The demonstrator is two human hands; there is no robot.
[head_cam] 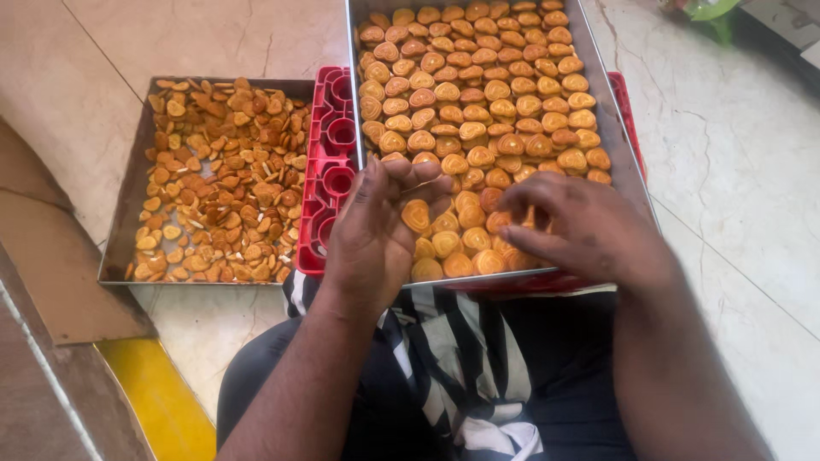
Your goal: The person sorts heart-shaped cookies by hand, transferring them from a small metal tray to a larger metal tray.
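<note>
Left hand [376, 226] pinches one biscuit [416, 215] over the tray's [617, 145] near edge, right hand [581, 226] spreads loose on the biscuits beside it; bare floor [735, 154] lies right of the tray.

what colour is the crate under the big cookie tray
Red. The crate shows best in the head view, sticking out along the left edge of the metal tray.
</note>
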